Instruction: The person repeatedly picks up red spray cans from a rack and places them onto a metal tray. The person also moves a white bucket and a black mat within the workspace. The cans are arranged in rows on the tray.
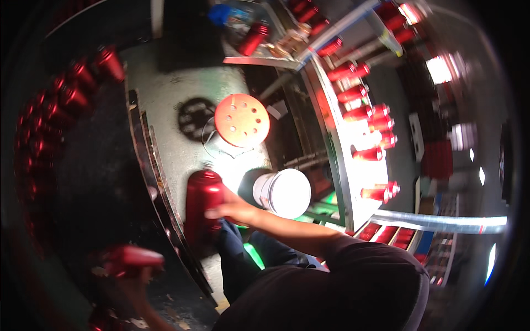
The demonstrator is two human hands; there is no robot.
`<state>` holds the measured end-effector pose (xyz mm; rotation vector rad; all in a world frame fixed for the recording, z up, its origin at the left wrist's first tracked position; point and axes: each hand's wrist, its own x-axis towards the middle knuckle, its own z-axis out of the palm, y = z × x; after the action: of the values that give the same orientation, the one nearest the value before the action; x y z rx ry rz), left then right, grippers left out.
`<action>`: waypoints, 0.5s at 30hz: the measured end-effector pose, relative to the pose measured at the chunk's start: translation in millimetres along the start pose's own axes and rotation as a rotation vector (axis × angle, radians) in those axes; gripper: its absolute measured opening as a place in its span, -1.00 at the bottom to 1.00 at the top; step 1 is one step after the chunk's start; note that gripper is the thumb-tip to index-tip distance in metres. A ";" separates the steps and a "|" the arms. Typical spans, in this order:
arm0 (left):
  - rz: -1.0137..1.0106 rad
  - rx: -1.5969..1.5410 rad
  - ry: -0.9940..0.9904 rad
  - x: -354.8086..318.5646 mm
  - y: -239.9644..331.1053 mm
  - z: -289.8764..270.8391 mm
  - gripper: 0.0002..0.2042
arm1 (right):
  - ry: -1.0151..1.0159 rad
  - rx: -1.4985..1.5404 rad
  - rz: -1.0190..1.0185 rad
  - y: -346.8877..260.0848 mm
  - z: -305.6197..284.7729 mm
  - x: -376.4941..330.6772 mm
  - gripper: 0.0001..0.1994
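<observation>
Red metal bottle [203, 205], centre-left of frame, stands at the grey bench [165, 105] edge w/ the right hand [234, 208] wrapped round its side, probably to steady it. Left hand [132, 276], lower left, is closed on a second red piece [130, 258], blurred, so grip detail unclear. Orange sanding disc [242, 119] and white tub [282, 192] crowd upper-right side; open room is toward the dark lower left, past the bench rim.
</observation>
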<state>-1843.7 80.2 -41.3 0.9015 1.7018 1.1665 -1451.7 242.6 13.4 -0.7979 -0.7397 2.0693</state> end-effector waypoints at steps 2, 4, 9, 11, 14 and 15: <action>-0.107 -0.206 -0.447 -13.7 88.6 114.8 -0.02 | 0.298 0.204 0.112 3.0 -46.8 -97.9 -0.22; -0.296 -0.219 -0.766 -24.1 98.5 198.4 -0.17 | 0.499 0.421 0.226 10.5 -94.2 -185.1 -0.32; -0.588 -0.010 -1.262 -83.7 88.1 397.5 -0.30 | 0.656 1.188 0.056 30.5 -158.7 -330.6 -0.50; -0.857 0.219 -1.326 -110.4 81.3 459.5 -0.35 | 0.575 1.326 -0.124 34.4 -176.0 -359.9 -0.64; -1.255 0.249 -1.328 -147.3 58.9 542.2 -0.44 | 0.562 1.466 -0.284 41.5 -214.3 -411.7 -0.52; -1.267 0.218 -1.311 -162.2 46.2 564.6 -0.45 | 0.551 1.492 -0.272 38.6 -227.2 -431.2 -0.52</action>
<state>-1257.4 133.4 -65.4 0.3168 0.8622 -0.4631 -1087.1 -79.3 -35.8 -0.2755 0.9095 1.4373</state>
